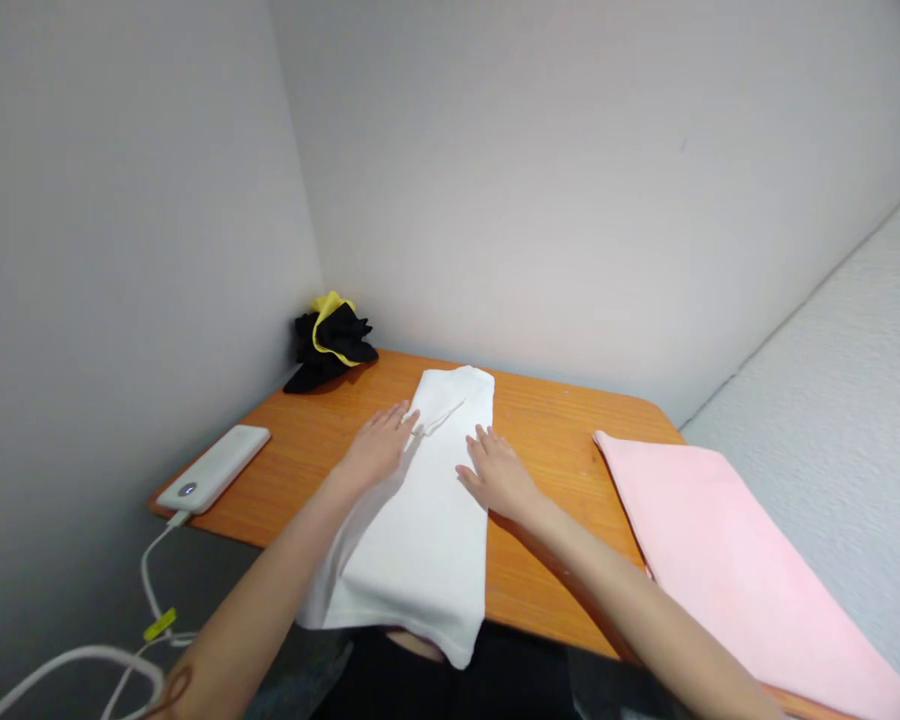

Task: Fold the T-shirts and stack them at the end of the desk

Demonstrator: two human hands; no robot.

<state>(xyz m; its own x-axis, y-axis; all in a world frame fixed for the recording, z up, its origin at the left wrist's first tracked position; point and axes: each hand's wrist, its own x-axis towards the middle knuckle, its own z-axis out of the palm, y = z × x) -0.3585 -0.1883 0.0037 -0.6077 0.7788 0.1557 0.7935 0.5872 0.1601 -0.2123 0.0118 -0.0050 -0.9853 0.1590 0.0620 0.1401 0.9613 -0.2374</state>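
Note:
A white garment (420,520), folded into a long strip, lies down the middle of the orange wooden table (555,430), and its near end hangs over the front edge. My left hand (379,445) rests flat on the cloth's left edge with fingers stretched out toward a small folded flap. My right hand (495,470) lies flat on the right side of the cloth, fingers spread. Neither hand holds anything.
A black and yellow bundle of cloth (331,342) sits in the far left corner. A white power bank (214,468) with a cable (150,570) lies at the left edge. A pink folded cloth (727,560) covers the table's right side. Grey walls stand close on the left and behind.

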